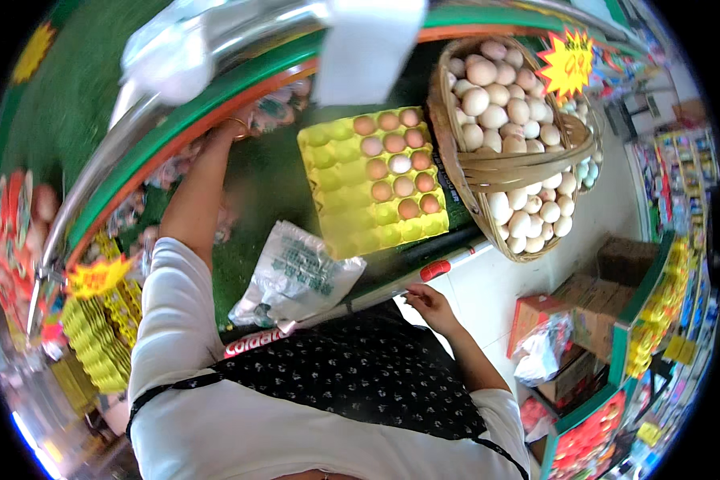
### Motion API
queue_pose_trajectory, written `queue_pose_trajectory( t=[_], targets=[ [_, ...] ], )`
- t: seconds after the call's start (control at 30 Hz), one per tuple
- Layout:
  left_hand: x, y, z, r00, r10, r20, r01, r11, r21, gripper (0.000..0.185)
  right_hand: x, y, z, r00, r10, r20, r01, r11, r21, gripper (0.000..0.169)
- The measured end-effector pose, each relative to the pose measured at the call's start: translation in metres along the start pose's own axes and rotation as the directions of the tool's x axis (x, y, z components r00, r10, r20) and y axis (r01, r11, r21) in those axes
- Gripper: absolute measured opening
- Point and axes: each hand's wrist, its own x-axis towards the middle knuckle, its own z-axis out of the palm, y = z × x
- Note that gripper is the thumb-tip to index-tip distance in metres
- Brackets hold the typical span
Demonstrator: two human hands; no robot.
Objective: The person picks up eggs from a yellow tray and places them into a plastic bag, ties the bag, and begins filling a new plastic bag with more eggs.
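My left arm stretches over the green display surface [264, 210] to its back edge. There my left hand [251, 115], with a bracelet at the wrist, is among small clear-wrapped packages [276, 107]; its fingers are too blurred to tell if they grip one. My right hand [430, 307] hangs by the front edge of the display, fingers loosely bent, with nothing seen in it. Between them lies a yellow egg tray [342, 198], brown eggs and one paler egg [400, 163] in its right-hand part. A white printed plastic bag [300, 270] lies in front of the tray.
A handled wicker basket [519, 168] heaped with pale eggs [493, 115] stands right of the tray. A metal rail [90, 162] curves along the back. Stacked egg trays [99, 345] are at left. Cardboard boxes [597, 306] and shelves [618, 354] stand to the right.
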Motion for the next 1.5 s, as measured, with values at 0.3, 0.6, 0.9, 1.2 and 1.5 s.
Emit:
queue_pose_trajectory(
  t=[0.3, 0.6, 0.9, 1.2, 1.5],
  targets=[
    [0.093, 0.021, 0.053, 0.997, 0.071, -0.023, -0.068, 0.993, 0.093, 0.028, -0.007, 0.016, -0.040, 0.975, -0.015, -0.224, 0.056, 0.982, 0.180, 0.022],
    [0.106, 0.017, 0.068, 0.992, 0.122, -0.033, -0.114, 0.975, 0.189, 0.026, 0.012, 0.003, -0.040, 0.986, 0.037, -0.161, -0.003, 0.978, 0.208, 0.022],
    [0.053, -0.064, 0.050, 0.872, 0.373, -0.318, -0.181, 0.847, 0.499, 0.025, 0.022, -0.007, -0.040, 0.975, -0.099, -0.201, 0.113, 0.992, 0.059, 0.016],
    [-0.259, -0.150, 0.043, 0.959, 0.284, 0.011, -0.236, 0.773, 0.589, 0.036, 0.021, 0.001, -0.020, 0.975, -0.076, -0.207, 0.093, 0.993, 0.075, 0.019],
    [-0.330, -0.241, 0.058, 0.925, -0.323, 0.201, 0.210, 0.874, 0.438, 0.051, 0.046, 0.016, 0.087, 0.919, -0.267, 0.290, 0.355, 0.881, -0.313, 0.016]
  ],
)
